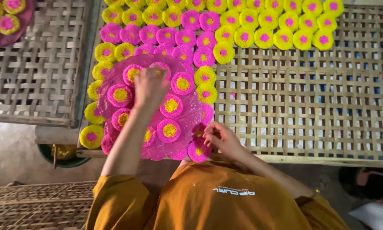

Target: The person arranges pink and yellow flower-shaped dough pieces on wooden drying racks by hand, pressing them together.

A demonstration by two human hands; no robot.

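Left hand (150, 87) rests curled, fingers down on a pink-and-yellow round cake at the far rim of the round pink tray (191, 111). Right hand (219, 137) pinches a pink round cake with yellow centre (198, 150) at the tray's near edge. Woven bamboo lattice rack (302, 102) lies bare to the right, below rows of yellow cakes with pink centres (281, 25).

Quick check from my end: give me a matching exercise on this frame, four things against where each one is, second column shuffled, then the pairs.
Things:
1. left hand
2. right hand
3. pink round tray
4. green bucket

Places:
A. under the rack's near left corner
B. over the far part of the tray, on a pink disc
C. at the tray's near right edge
D. lying on the woven bamboo rack, loaded with pink discs

Pairs: 1-B, 2-C, 3-D, 4-A
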